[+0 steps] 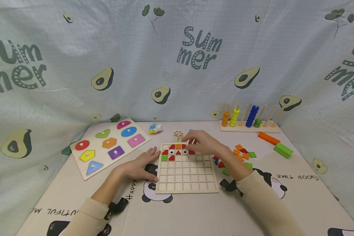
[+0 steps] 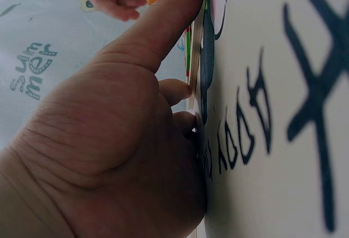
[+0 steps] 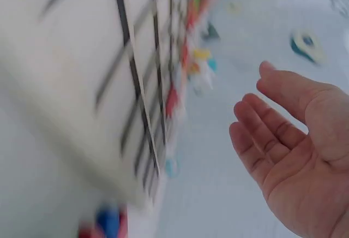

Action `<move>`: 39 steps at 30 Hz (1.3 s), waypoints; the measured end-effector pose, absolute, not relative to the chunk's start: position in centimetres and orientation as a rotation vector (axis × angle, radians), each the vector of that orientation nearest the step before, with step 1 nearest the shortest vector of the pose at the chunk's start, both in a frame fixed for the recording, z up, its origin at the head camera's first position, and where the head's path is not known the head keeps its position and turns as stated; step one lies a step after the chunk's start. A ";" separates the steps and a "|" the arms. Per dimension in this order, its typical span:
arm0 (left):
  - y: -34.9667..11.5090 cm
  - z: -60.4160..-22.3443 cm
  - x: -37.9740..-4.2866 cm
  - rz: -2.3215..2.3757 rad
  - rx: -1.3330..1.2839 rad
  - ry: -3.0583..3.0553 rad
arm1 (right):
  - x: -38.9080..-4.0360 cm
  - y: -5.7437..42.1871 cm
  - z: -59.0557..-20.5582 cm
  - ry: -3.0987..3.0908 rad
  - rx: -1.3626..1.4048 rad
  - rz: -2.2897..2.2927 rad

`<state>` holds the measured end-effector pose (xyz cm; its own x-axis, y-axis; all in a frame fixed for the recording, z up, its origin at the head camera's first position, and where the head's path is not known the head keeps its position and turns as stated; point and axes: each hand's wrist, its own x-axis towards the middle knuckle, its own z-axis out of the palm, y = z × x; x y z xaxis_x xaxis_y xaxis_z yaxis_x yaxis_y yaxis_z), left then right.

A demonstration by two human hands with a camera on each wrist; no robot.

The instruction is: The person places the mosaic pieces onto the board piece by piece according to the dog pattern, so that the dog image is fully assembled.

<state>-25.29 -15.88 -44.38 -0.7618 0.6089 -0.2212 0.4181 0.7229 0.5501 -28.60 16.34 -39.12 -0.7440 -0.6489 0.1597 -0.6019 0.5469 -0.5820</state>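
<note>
Squarely gridded wooden board under right hand

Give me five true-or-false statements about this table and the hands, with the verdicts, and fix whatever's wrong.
1. The left hand is at the left edge of the gridded board. True.
2. The right hand lies flat on the table. False: it is raised over the gridded board.
3. A green square sits on the gridded board beside a red piece. True.
4. The bead rack is completely full. False: several pegs stand bare.
5. The shape puzzle lies left of the gridded board. True.
</note>
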 end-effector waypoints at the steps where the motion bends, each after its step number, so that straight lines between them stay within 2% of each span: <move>1: -15.9 -44.4 -25.3 0.676 0.787 2.539 | -28.5 17.4 -38.9 2.716 -1.062 -0.998; 9: -15.8 -44.2 -25.1 0.657 0.755 2.537 | -28.0 24.9 -38.2 2.792 -0.781 -1.028; 18: -15.7 -44.2 -25.1 0.670 0.758 2.535 | -28.5 29.4 -39.9 2.691 -0.468 -0.864; 27: -15.7 -44.3 -25.3 0.657 0.768 2.532 | -29.3 30.1 -41.6 2.693 -0.410 -0.808; 39: -15.7 -44.2 -25.3 0.657 0.767 2.523 | -29.1 29.4 -41.8 2.619 -0.372 -0.815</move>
<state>-25.30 -15.70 -44.18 -0.7593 0.6003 -0.2511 0.4016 0.7360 0.5451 -29.13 29.45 -41.76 -0.8962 -0.3530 -0.2686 -0.1383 0.7977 -0.5870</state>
